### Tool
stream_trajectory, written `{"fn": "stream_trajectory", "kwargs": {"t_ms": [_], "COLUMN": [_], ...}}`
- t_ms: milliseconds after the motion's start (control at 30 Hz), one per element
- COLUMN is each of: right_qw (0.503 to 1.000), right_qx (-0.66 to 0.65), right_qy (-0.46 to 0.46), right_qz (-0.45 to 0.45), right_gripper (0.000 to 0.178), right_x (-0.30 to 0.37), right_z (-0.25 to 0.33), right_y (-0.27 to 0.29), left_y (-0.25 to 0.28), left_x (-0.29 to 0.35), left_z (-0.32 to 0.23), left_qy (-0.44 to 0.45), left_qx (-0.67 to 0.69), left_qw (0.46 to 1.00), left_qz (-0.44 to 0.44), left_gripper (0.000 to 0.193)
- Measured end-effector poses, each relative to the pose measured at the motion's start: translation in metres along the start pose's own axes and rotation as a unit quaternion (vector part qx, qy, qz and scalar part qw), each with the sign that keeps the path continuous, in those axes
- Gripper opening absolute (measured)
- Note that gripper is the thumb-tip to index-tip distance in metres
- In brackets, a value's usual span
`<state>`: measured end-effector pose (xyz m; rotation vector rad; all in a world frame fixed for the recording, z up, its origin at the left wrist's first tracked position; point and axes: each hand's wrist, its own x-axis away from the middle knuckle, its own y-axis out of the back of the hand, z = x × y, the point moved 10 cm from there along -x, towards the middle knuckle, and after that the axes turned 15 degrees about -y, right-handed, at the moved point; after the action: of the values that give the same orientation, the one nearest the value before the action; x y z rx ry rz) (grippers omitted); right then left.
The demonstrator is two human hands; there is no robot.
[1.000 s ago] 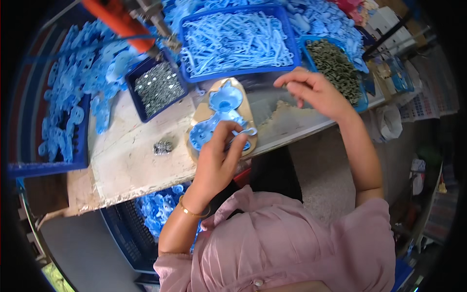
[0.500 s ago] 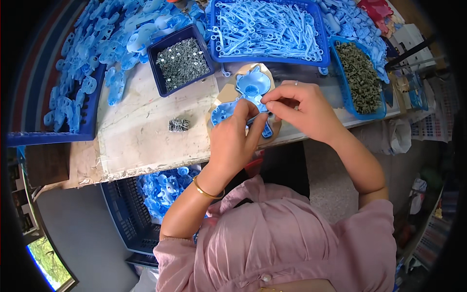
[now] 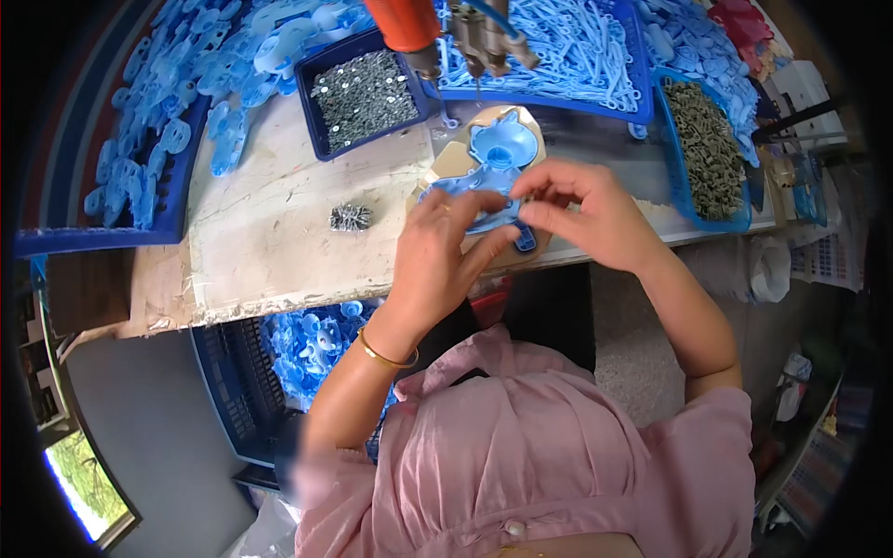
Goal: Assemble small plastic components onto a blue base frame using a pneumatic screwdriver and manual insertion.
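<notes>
A light-blue plastic part [image 3: 503,143] with a cat-eared, cup-like end sits on a tan fixture [image 3: 454,160] near the bench's front edge. My left hand [image 3: 435,246] rests over the part's left side, its thumb and index finger apart and nothing seen between them. From the right, my right hand [image 3: 581,209] meets the part with thumb and fingers pinched together. Something small and dark shows at those fingertips, too little of it to name. Both hands cover the middle of the part.
Above the fixture hang an orange tool [image 3: 402,23] and metal nozzles [image 3: 484,42]. Around it stand a bin of small metal pieces [image 3: 363,100], a tray of blue plastic sticks [image 3: 567,56] and a blue basket of screws [image 3: 707,153]. A metal cluster [image 3: 351,218] lies left.
My left thumb and index finger have spread apart over the part. My right hand stays pinched at its edge. The orange tool and nozzles now show more fully as the view has shifted.
</notes>
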<state>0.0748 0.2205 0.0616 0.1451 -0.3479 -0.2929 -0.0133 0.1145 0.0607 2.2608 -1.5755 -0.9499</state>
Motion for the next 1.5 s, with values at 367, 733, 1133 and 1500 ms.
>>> {"fn": "stream_trajectory", "kwargs": {"t_ms": [367,733,1133,1500], "right_qw": [0.992,0.979,0.906,0.758], "right_qx": [0.026,0.173,0.416,0.288], "right_qy": [-0.103,-0.098,-0.043,0.391], "right_qz": [-0.070,-0.046,-0.061,-0.435], "right_gripper": [0.026,0.025,0.013,0.046], "right_x": [-0.043,-0.053,-0.063,-0.004], "right_z": [-0.038,-0.023,-0.003,0.186], "right_y": [0.014,0.008,0.003,-0.022], "left_y": [0.032,0.028,0.027,0.074], "left_x": [0.007,0.003,0.000,-0.019], "left_z": [0.019,0.022,0.014,0.017], "left_qy": [-0.035,-0.045,-0.037,-0.069], "left_qx": [-0.243,-0.254,-0.344,-0.367], "left_qw": [0.968,0.965,0.938,0.924], "left_qz": [-0.046,-0.040,-0.029,-0.082], "left_gripper": [0.045,0.026,0.009,0.020]}}
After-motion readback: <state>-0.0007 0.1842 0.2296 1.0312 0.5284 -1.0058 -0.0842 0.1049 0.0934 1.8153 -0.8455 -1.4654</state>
